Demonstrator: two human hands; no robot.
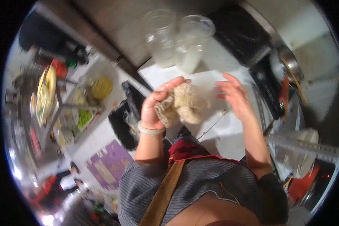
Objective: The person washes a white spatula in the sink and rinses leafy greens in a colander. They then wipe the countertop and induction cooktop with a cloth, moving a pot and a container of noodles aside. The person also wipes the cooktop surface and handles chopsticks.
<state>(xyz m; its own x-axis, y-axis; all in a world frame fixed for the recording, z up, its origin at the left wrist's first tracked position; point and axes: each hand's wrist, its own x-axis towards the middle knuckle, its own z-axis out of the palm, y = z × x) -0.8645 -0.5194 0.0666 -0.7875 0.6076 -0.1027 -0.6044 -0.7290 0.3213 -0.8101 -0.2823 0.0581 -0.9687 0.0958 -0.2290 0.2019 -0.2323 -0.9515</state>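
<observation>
My left hand (155, 106) is closed around a beige, rough-textured bundle (186, 104), held up in front of my apron. The bundle has folded, rounded lobes; whether it is a bunched cloth or a food cannot be told. To its right my right hand (236, 99) is raised with its fingers spread, apart from the bundle and holding nothing. Beyond the hands are two clear jar-like containers (161, 42), (196, 39), side by side and blurred. White floor tiles (223, 130) show below the hands.
A black bin (121, 124) stands left on the floor, near a purple mat (110, 166). Food plates (46, 93) sit on the left rack. Another person (59, 183) is at lower left. At right are a black appliance (240, 31), a metal pot (295, 67) and a metal shelf (305, 145).
</observation>
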